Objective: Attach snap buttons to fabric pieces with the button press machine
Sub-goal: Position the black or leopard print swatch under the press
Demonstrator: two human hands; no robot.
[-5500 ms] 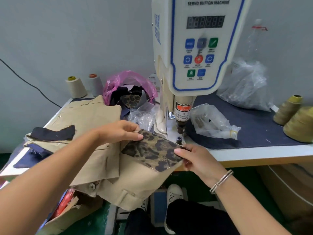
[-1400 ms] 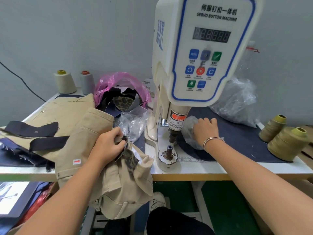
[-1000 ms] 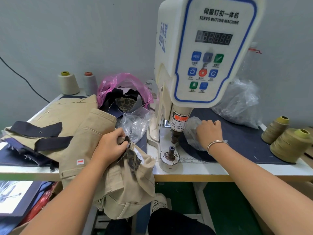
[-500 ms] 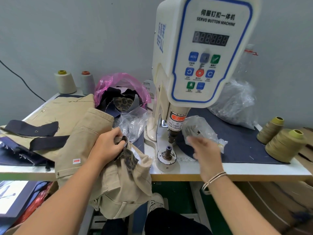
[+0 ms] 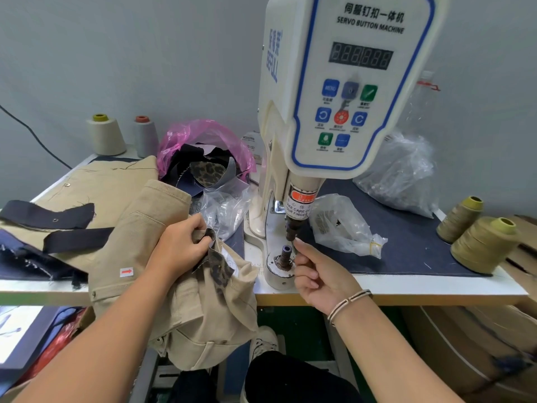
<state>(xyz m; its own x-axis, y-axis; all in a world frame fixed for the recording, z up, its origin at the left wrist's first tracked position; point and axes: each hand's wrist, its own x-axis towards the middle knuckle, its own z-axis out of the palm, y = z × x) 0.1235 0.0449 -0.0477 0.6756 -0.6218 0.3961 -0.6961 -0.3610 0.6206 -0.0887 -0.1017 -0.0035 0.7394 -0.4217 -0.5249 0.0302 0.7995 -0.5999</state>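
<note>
The right hand [image 5: 322, 277] has come from the bag to the lower die [image 5: 284, 255], pinching something tiny; the left hand [image 5: 180, 248] is gripping leopard fabric [image 5: 218, 267] below "SERVO BUTTON MACHINE" [image 5: 369, 23].

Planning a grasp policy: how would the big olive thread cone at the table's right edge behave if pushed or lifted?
The olive thread cone stands upright on its wide base, so a low push probably slides it and a high one might tip it. Tipped, the tapered shape would likely roll in an arc. Densely wound thread suggests a firm, fairly grippy, moderately heavy body.
</note>
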